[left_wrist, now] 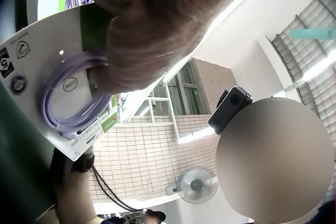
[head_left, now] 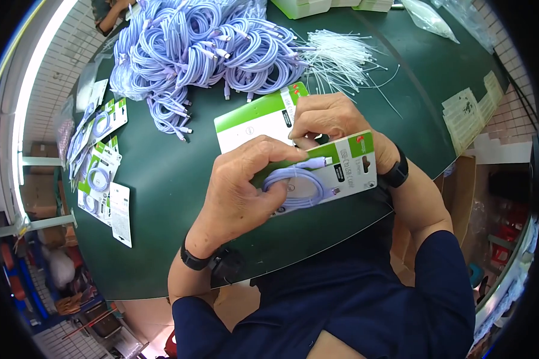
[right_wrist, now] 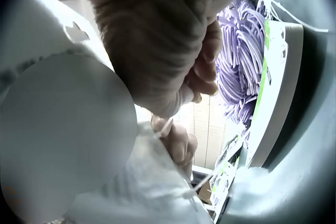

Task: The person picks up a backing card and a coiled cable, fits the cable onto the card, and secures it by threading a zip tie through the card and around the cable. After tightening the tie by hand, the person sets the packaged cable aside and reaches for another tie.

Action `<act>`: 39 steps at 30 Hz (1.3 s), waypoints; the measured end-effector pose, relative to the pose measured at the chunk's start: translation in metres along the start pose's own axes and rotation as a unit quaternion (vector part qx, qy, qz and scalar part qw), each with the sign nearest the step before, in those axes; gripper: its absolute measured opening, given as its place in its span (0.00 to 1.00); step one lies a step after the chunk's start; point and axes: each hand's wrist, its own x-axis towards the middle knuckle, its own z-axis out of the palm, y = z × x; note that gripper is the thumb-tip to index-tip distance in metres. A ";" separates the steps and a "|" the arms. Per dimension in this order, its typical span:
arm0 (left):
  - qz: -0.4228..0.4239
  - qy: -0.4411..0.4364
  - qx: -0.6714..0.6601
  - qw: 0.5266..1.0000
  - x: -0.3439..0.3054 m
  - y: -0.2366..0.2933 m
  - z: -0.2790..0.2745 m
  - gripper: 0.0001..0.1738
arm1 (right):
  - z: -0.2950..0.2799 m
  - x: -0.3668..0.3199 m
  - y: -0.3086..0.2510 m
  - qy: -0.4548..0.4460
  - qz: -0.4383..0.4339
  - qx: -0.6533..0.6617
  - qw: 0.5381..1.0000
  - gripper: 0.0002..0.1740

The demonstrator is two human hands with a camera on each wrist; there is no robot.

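My left hand (head_left: 242,185) grips a green-and-white cable card (head_left: 356,170), thumb in front over the coil. On the card's face lies a coiled lilac USB cable (head_left: 293,197); its loop shows close up in the left wrist view. My right hand (head_left: 332,119) is at the card's back upper edge, fingers curled. In the right wrist view its thumb and fingers (right_wrist: 184,95) pinch the end of a thin white cable tie (right_wrist: 167,126) behind the card. A stack of flat cards (head_left: 251,122) lies on the table just beyond both hands.
A big heap of lilac cables (head_left: 191,51) covers the far side of the green table (head_left: 156,239). Loose white cable ties (head_left: 341,57) lie right of it. Carded cables (head_left: 99,173) are piled at left. Printed sheets (head_left: 470,116) lie at the right edge.
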 end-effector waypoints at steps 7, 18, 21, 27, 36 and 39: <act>0.024 -0.060 0.100 0.993 -0.004 -0.003 0.004 0.25 | 0.012 -0.003 0.003 0.008 -0.012 -0.029 0.999 0.09; 0.010 -0.087 0.140 0.986 -0.010 -0.004 0.008 0.21 | 0.012 -0.004 0.007 -0.020 -0.013 -0.049 0.999 0.07; 0.030 -0.069 0.209 0.975 -0.007 0.002 0.012 0.19 | 0.006 -0.005 0.008 -0.035 0.008 -0.047 0.998 0.06; 0.023 0.016 0.129 0.991 -0.005 -0.003 0.002 0.21 | -0.013 0.001 0.004 0.119 0.163 0.088 0.975 0.07; -0.068 0.208 0.030 0.975 0.001 -0.016 -0.012 0.23 | -0.010 0.003 -0.026 0.252 -0.075 -0.211 0.942 0.18; -0.082 0.218 0.029 0.972 0.001 -0.021 -0.005 0.25 | 0.021 0.010 -0.041 0.179 -0.080 -0.282 0.939 0.22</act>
